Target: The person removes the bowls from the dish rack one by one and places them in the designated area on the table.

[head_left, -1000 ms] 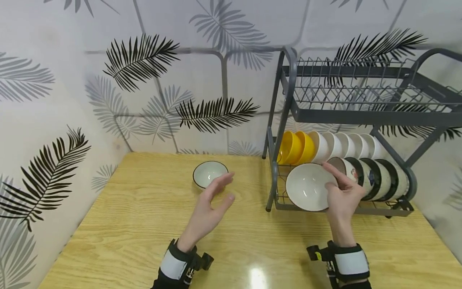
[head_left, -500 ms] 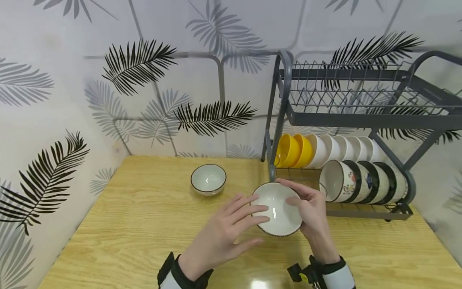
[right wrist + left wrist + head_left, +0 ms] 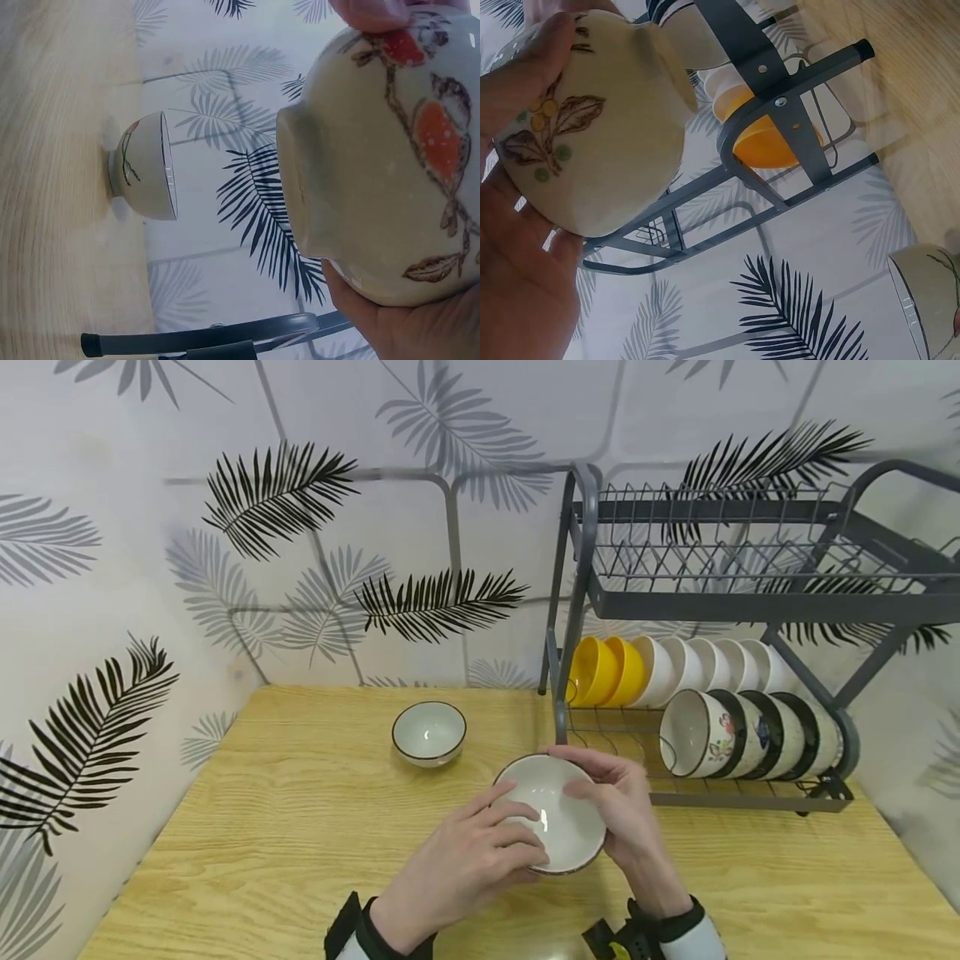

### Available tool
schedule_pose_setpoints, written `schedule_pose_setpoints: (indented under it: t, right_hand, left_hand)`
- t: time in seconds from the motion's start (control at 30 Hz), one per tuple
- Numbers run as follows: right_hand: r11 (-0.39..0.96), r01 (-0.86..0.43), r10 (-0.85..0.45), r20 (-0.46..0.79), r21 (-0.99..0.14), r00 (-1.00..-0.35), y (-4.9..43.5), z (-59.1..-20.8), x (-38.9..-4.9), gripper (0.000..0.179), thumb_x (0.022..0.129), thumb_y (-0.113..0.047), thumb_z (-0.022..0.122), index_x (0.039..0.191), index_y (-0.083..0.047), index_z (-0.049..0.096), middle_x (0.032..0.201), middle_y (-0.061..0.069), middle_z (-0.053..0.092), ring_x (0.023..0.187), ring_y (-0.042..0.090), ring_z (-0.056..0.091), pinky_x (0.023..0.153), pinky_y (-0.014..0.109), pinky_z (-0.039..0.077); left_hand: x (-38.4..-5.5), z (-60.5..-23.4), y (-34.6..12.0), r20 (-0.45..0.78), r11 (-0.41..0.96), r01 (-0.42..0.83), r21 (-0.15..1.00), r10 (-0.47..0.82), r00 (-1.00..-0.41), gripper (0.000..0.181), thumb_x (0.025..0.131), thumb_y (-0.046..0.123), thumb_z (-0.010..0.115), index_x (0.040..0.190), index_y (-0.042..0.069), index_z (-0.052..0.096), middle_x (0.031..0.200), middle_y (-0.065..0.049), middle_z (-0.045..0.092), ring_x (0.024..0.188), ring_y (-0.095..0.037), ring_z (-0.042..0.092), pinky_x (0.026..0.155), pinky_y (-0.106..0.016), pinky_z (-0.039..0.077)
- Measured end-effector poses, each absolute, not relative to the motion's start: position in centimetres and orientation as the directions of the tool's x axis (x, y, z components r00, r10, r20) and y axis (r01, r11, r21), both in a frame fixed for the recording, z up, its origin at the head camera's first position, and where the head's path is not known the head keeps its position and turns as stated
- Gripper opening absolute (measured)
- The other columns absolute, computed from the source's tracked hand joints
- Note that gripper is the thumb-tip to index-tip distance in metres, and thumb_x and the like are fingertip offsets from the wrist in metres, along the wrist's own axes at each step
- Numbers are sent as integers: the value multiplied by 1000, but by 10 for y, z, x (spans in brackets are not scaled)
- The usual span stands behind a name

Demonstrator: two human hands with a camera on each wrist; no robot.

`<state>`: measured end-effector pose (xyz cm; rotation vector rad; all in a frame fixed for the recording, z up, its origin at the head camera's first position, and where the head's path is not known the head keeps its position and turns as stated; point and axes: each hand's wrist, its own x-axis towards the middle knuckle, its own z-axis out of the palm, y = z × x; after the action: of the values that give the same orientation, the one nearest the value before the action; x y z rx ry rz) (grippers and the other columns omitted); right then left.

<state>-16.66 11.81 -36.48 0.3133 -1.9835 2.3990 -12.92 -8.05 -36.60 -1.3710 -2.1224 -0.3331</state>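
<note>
- The left hand (image 3: 465, 864) is pinching the near-left wall of a round white-glazed ceramic bowl with a thin dark rim (image 3: 568, 831); its fingers are lying slightly spread inside, and its thumb is pressing the outer wall.
- The right hand (image 3: 630, 820) is pinching the opposite side, its thumb resting inside and its index finger lying along the outer rim; whether its remaining fingers are spreading or touching, the pictures are not clearly showing.
- The held bowl is hanging above a light wood-grain table (image 3: 247, 835), tilting its opening toward the head camera; its cream outside is showing brown leaves, yellow berries and orange-red shapes.
- A second round dark-rimmed ceramic bowl (image 3: 429, 735) is standing upright on the table, beyond the left hand.
- A two-tier dark grey metal dish rack (image 3: 750, 606) is standing at the right; its lower tier is holding yellow bowls (image 3: 627, 672) and white bowls (image 3: 684, 667) behind, and floral patterned bowls (image 3: 718, 737) in front, all lying on edge.
</note>
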Motion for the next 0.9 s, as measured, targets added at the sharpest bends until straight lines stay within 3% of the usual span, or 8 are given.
schedule_pose_setpoints:
  t: [0.2, 0.37, 0.47, 0.63, 0.73, 0.9]
  right_hand:
    - [-155, -167, -172, 193, -974, -966, 116, -367, -165, 41, 78, 22, 49, 118, 17, 58, 105, 0, 72, 99, 24, 64, 73, 31, 60]
    - [-126, -203, -258, 230, -971, -938, 115, -367, -167, 35, 89, 14, 50, 122, 13, 58, 118, 12, 66, 107, 26, 59, 80, 30, 58]
    - [-100, -230, -297, 250, -968, -922, 116, -365, -168, 32, 96, 2, 51, 126, 9, 56, 125, 20, 61, 112, 27, 56, 83, 28, 56]
    - [-15, -263, -298, 255, -965, -920, 116, -365, -170, 34, 98, -14, 54, 128, 2, 57, 129, 19, 58, 117, 27, 52, 94, 41, 47]
    - [18, -278, -294, 261, -960, -919, 117, -367, -170, 35, 97, -13, 55, 128, 2, 57, 130, 18, 58, 119, 28, 51, 99, 51, 40]
    - [49, -295, -299, 268, -954, -916, 119, -370, -170, 35, 97, -12, 55, 129, 3, 56, 130, 17, 58, 121, 32, 50, 102, 55, 38]
  left_hand:
    - [-128, -365, -85, 538, 420, 904, -80, 782, -315, 11, 79, 31, 74, 87, 23, 73, 82, 15, 70, 90, -6, 59, 109, -32, 37]
    - [-129, -362, -93, 557, 429, 899, -86, 769, -313, 10, 77, 29, 76, 84, 22, 72, 78, 15, 69, 81, -5, 60, 89, -25, 51]
    - [-134, -363, -98, 576, 434, 900, -30, 744, -339, 10, 76, 26, 78, 82, 20, 72, 75, 15, 67, 73, -4, 59, 78, -23, 53]
    - [-149, -370, -116, 611, 486, 874, 17, 687, -394, 14, 73, 23, 79, 81, 17, 70, 73, 12, 66, 67, -6, 58, 73, -27, 54]
    - [-158, -376, -129, 635, 525, 850, 29, 647, -422, 15, 72, 22, 79, 79, 15, 68, 70, 10, 65, 63, -8, 55, 72, -29, 53]
    - [-169, -384, -145, 656, 577, 814, 67, 590, -472, 15, 71, 19, 80, 82, 16, 71, 72, 10, 68, 62, -7, 55, 72, -32, 55]
